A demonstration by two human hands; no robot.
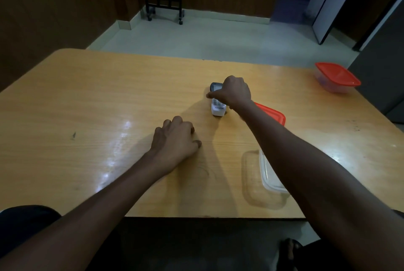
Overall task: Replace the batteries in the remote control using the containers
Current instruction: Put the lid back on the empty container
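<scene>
A white remote control with a dark screen end lies on the wooden table, a little past the middle. My right hand is on top of it, fingers curled around its upper half. My left hand rests knuckles-up on the table nearer to me, fingers bent, with nothing visible in it. A red lid lies just right of the remote, partly hidden by my right forearm. A clear lidless container stands near the table's front edge, also partly under that forearm. No batteries are visible.
A second clear container with a red lid stands at the table's far right corner. Beyond the table are a tiled floor, a dark wheeled rack and an open doorway. My knees are below the front edge.
</scene>
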